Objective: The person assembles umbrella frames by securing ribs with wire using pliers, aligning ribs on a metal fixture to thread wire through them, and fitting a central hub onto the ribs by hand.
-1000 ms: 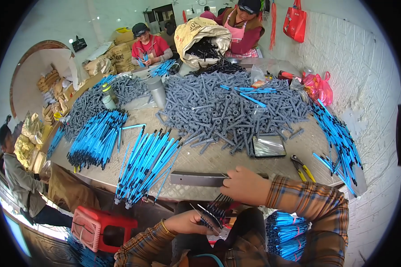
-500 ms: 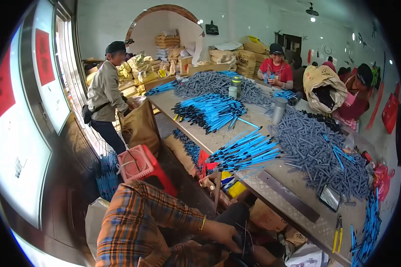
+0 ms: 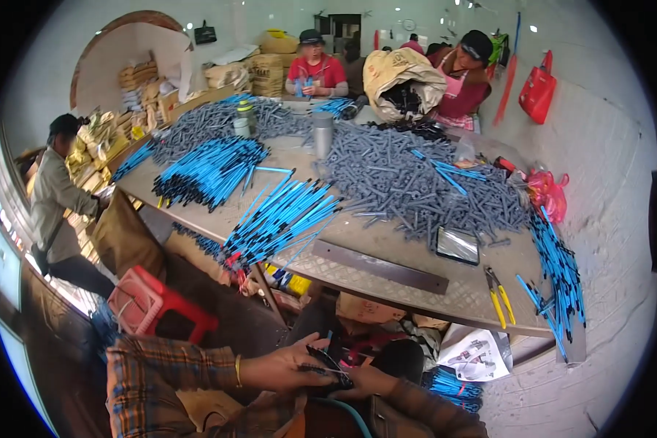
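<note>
My left hand (image 3: 285,367), a gold bracelet at its wrist, is closed around a small bundle of thin black pieces (image 3: 327,358) above my lap. A thin pale strand runs across the bundle. My right hand (image 3: 370,382) pinches at the bundle's lower right end, close against the left hand; its fingertips are partly hidden. Beyond my hands, on the table (image 3: 343,281), lies a spread of blue rods with black ends (image 3: 281,223). Right of it rises a big heap of grey plastic tubes (image 3: 416,179).
A metal bar (image 3: 379,267), a phone-like flat device (image 3: 458,245) and yellow-handled pliers (image 3: 501,298) lie along the near table edge. More blue rods (image 3: 558,266) hang over the right corner. A red stool (image 3: 157,303) stands at left. Several people work around the table.
My view has swung to the right, so the table sits farther left. My hands now show together with the black bundle between them; before, the right hand was mostly out of sight.
</note>
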The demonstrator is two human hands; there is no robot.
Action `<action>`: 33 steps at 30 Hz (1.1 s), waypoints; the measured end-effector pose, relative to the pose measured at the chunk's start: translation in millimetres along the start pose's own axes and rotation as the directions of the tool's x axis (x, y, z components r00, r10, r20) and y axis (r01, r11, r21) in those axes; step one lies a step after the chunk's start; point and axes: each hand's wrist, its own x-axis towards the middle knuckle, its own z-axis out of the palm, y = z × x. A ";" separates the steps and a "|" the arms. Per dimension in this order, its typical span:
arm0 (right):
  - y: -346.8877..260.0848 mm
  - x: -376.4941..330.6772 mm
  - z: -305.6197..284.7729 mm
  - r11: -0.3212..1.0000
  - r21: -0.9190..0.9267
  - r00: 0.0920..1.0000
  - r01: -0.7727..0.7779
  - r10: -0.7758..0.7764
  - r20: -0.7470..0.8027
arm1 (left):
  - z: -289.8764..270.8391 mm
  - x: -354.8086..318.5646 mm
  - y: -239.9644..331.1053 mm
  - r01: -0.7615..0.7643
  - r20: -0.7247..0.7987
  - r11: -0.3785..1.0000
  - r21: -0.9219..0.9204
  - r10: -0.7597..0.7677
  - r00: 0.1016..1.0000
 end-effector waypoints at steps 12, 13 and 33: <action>37.2 29.3 37.1 0.803 0.441 0.909 0.401 -0.287 -0.304 | 44.1 36.5 -20.5 -0.515 -0.325 0.802 -0.303 0.421 0.847; 25.4 26.4 33.0 0.745 0.477 0.862 0.466 -0.261 -0.435 | 46.1 37.0 -22.5 -0.492 -0.315 0.811 -0.317 0.399 0.861; 13.6 29.2 11.1 0.741 0.600 0.755 0.302 0.199 -0.625 | 25.2 77.4 -35.1 -0.266 -0.377 0.920 -0.288 0.147 0.914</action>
